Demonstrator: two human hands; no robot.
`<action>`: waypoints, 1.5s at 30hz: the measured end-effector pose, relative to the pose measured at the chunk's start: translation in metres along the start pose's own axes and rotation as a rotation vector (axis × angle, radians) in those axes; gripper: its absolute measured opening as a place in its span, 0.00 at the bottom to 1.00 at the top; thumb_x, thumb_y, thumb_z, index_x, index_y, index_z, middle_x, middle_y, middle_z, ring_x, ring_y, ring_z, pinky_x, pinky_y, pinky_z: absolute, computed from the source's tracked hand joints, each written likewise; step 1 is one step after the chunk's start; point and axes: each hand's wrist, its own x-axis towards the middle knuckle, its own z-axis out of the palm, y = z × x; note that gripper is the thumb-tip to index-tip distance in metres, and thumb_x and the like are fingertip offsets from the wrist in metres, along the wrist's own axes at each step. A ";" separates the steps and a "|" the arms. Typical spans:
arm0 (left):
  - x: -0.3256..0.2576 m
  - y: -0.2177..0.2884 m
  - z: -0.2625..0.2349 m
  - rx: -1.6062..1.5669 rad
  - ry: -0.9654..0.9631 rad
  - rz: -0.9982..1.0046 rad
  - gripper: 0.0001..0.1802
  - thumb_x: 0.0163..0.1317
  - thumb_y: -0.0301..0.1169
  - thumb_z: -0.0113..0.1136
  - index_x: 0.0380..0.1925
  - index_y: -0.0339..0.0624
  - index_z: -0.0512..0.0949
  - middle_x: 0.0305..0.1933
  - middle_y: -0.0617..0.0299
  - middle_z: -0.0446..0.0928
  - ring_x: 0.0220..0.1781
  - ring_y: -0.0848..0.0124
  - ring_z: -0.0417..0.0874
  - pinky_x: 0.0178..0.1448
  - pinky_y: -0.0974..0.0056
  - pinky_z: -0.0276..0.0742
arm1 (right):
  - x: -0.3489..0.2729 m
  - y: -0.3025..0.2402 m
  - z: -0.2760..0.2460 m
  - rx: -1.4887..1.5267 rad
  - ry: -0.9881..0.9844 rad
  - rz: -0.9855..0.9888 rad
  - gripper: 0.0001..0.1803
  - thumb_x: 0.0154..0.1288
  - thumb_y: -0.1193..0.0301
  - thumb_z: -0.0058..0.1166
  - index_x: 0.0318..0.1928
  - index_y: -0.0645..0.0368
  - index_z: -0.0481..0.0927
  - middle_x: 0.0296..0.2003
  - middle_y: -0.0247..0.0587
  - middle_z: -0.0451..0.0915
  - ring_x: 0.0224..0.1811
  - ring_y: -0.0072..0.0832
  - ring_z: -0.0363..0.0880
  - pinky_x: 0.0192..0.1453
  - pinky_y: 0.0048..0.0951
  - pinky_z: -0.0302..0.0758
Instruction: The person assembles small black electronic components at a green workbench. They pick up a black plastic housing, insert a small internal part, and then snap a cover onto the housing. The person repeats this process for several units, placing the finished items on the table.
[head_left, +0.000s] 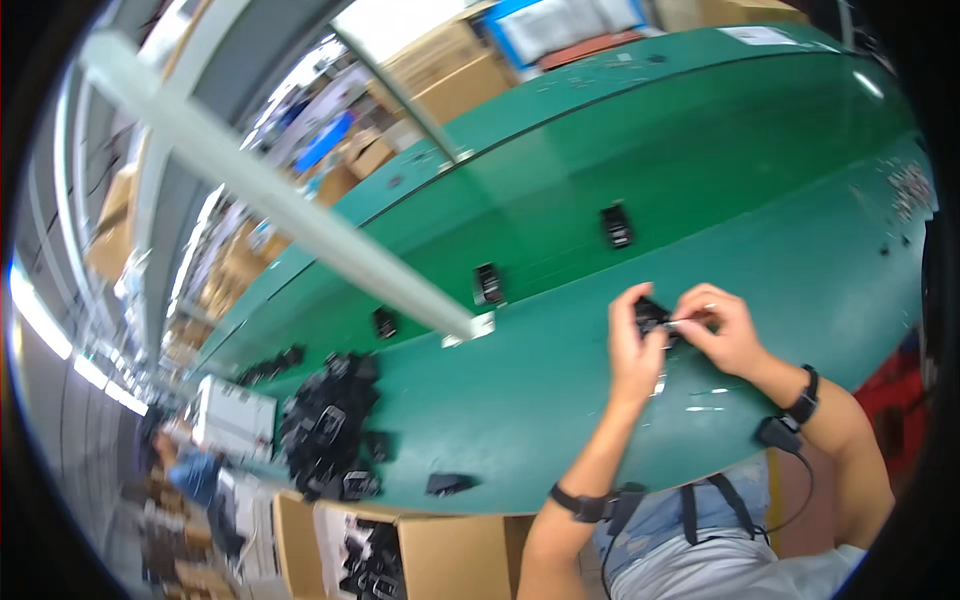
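My left hand (632, 345) and my right hand (722, 325) meet over the green bench (560, 380). Between them they hold a small black plastic part (652, 316). The left hand cups it from the left. The right hand's fingertips pinch a thin, pale, shiny piece (688, 320) against the part; what that piece is cannot be told. Both wrists carry black bands.
A green conveyor belt (560, 220) beyond the bench carries black parts (617, 225) (488, 284) (385, 322). A heap of black parts (325, 425) lies at the bench's left. Open cardboard boxes (420, 555) stand below. Small loose bits (908, 190) lie far right. A white frame bar (300, 215) crosses above.
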 end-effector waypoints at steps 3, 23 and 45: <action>0.000 -0.004 0.006 -0.164 -0.091 0.008 0.39 0.49 0.17 0.48 0.67 0.34 0.62 0.65 0.51 0.61 0.64 0.62 0.69 0.70 0.60 0.65 | 0.000 0.003 -0.005 -0.003 0.080 -0.042 0.04 0.63 0.79 0.61 0.38 0.63 0.82 0.40 0.39 0.79 0.38 0.21 0.79 0.38 0.20 0.77; -0.002 0.012 0.016 0.361 0.003 0.198 0.27 0.50 0.19 0.71 0.51 0.36 0.71 0.59 0.50 0.70 0.59 0.60 0.78 0.60 0.60 0.77 | -0.001 -0.005 -0.011 -0.118 0.048 -0.149 0.06 0.57 0.78 0.65 0.37 0.60 0.86 0.39 0.39 0.82 0.37 0.24 0.81 0.39 0.25 0.78; -0.001 0.016 0.019 0.302 -0.053 0.136 0.27 0.46 0.21 0.73 0.48 0.36 0.74 0.51 0.51 0.81 0.50 0.61 0.84 0.56 0.61 0.79 | 0.012 -0.007 -0.022 -0.449 -0.010 -0.628 0.13 0.43 0.83 0.66 0.32 0.57 0.85 0.37 0.34 0.85 0.36 0.32 0.83 0.39 0.31 0.80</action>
